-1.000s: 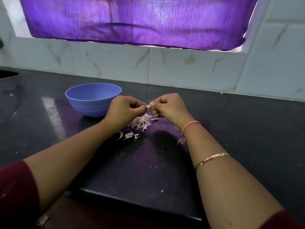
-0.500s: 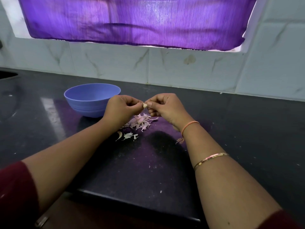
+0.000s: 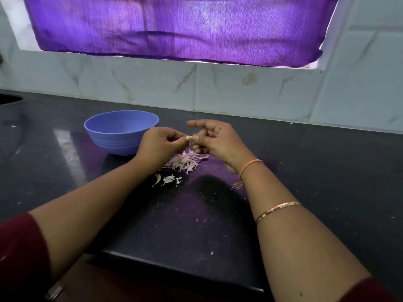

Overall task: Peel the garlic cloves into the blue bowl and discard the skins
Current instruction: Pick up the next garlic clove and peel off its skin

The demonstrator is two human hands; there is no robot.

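A small pale garlic clove (image 3: 188,137) is held between both hands above the dark counter. My left hand (image 3: 160,144) pinches it from the left with curled fingers. My right hand (image 3: 214,139) touches its right end with thumb and a fingertip, the forefinger stretched out above. Directly below lies a pile of pinkish-white garlic skins (image 3: 185,160), with a few more scraps (image 3: 168,179) nearer me. The blue bowl (image 3: 121,132) stands just left of my left hand; its inside is hidden from this angle.
The black stone counter (image 3: 327,171) runs to a white tiled wall (image 3: 250,88) at the back, under a purple curtain (image 3: 174,27). A dark sink opening (image 3: 8,99) shows at far left. The counter's front edge (image 3: 174,264) is close to me.
My right hand has loosened: its forefinger now sticks out straight instead of being curled at the clove. Both hands stay above the skin pile.
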